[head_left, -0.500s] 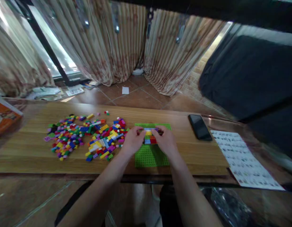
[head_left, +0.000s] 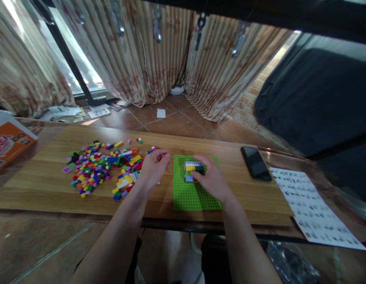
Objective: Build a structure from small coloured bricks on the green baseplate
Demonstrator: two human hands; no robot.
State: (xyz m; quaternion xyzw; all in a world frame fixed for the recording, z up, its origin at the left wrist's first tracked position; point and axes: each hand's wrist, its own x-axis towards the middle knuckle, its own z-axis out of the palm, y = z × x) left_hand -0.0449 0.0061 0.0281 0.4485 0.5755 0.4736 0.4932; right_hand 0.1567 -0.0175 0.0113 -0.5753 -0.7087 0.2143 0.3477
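Only the head view to go on here. The right hand [head_left: 211, 177] is over a low rectangular block of multicoloured plastic bricks [head_left: 189, 168], which sits on the far half of a bright green studded plastic baseplate [head_left: 194, 199]. Thumb and fingers are parted moderately, with a dark green patch showing in the gap; can't tell if they're actually squeezing anything. The left hand [head_left: 154, 167] is off the plate, up in front of the heap of small mixed-colour plastic bricks [head_left: 91, 165], fingers curled and tips nearly together. Might be a tiny brick in there, might not, too small to tell.

My take on doing this bit well: it looks like steadying the block, so I'd keep the right hand light on it and push straight down over the studs, not sideways, so nothing skews. I'd also shift that thumb off the top, since it covers studs you'd want to see for lining up.

As for where the block is: the right fingertips reach its far edge, the thumb lies across its middle, and its left side is uncovered, with white, yellow and light blue showing. The left fingertips are well clear of it, off to its left, with bare wood-grain tabletop [head_left: 162, 203] and a strip of baseplate between.
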